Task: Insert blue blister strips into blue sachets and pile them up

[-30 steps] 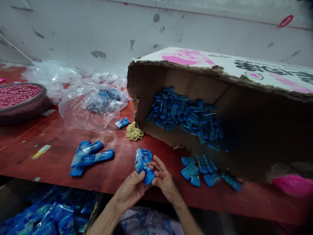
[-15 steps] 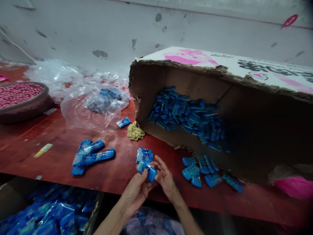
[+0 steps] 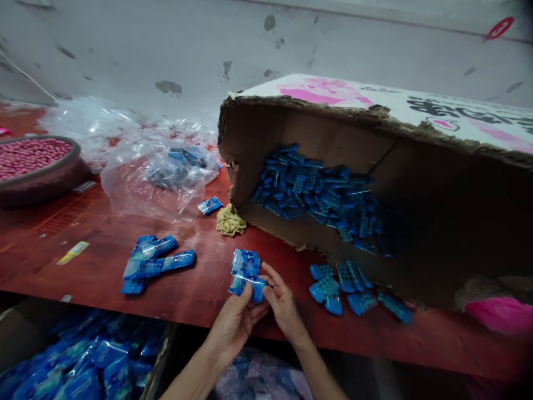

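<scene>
Between my hands, near the front edge of the red table, is a small blue packet (image 3: 257,290) in clear wrap. My left hand (image 3: 234,318) pinches it under the thumb. My right hand (image 3: 284,303) touches its right end with thumb and fingertips. Just behind it lie blue printed packets (image 3: 245,262). Several filled blue packets (image 3: 144,268) are crossed over each other on the left. To the right, several blue pieces with a dotted pattern (image 3: 327,290) lie in front of the torn carton.
A carton (image 3: 333,119) on its side holds many blue pieces (image 3: 308,183). A yellow cloth (image 3: 230,220), plastic bags (image 3: 145,183) and a bowl of pink beads (image 3: 75,164) stand left of it. Below the table edge, a box holds blue packets (image 3: 108,361).
The held packet has turned flatter and its printed left end now shows beyond my left thumb. My right fingers have closed in a little on its right end. The view has shifted slightly.
</scene>
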`<action>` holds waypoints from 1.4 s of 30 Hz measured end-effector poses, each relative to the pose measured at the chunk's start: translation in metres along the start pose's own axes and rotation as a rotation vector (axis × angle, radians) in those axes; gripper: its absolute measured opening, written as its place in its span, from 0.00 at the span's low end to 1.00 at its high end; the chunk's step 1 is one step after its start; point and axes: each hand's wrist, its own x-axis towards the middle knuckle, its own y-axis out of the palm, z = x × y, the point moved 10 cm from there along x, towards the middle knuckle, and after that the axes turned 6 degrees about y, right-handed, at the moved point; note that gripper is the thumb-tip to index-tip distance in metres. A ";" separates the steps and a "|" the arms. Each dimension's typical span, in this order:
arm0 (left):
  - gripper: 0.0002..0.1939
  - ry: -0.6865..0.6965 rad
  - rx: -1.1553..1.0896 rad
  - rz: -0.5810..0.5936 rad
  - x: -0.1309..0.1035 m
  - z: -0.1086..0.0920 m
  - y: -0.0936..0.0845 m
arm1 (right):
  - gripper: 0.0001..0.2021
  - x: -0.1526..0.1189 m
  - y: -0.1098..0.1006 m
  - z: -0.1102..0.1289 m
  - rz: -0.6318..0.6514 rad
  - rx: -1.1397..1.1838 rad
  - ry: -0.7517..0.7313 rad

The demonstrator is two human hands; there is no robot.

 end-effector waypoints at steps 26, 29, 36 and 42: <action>0.12 0.617 0.644 -0.308 -0.002 -0.096 -0.040 | 0.14 -0.007 0.007 -0.005 -0.154 0.144 0.091; 0.11 0.631 0.724 -0.304 -0.004 -0.100 -0.040 | 0.14 -0.011 0.013 -0.005 -0.156 0.123 0.090; 0.16 0.472 0.396 -0.311 0.002 -0.082 -0.045 | 0.13 -0.016 0.007 -0.007 -0.243 -0.020 0.060; 0.10 0.118 0.193 -0.030 0.010 -0.040 -0.019 | 0.17 -0.026 0.006 0.016 -0.296 -0.343 -0.101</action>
